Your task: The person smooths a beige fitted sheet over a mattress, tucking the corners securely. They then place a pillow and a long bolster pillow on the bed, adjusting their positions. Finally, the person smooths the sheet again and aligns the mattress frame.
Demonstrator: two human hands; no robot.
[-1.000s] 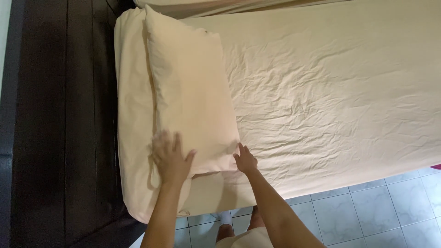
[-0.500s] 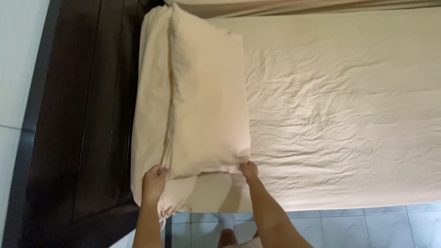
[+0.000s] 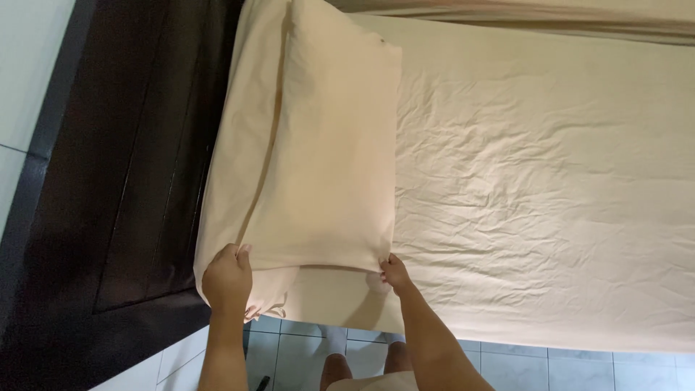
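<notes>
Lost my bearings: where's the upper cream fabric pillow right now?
In the head view, the upper cream pillow lies left of centre on the sheeted mattress, beside the dark wooden headboard, with both hands at its near corners.

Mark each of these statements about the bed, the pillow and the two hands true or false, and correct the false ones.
1. The left hand and the right hand each grip a near corner of the cream pillow. True.
2. The pillow lies in the middle of the bed sheet. False: it lies at the end of the bed beside the dark wooden headboard.
3. The bed sheet is smooth and flat. False: it is creased all over.
4. The floor under the near edge of the bed is tiled. True.
5. The pillow is dark brown. False: it is cream, like the sheet.
</notes>
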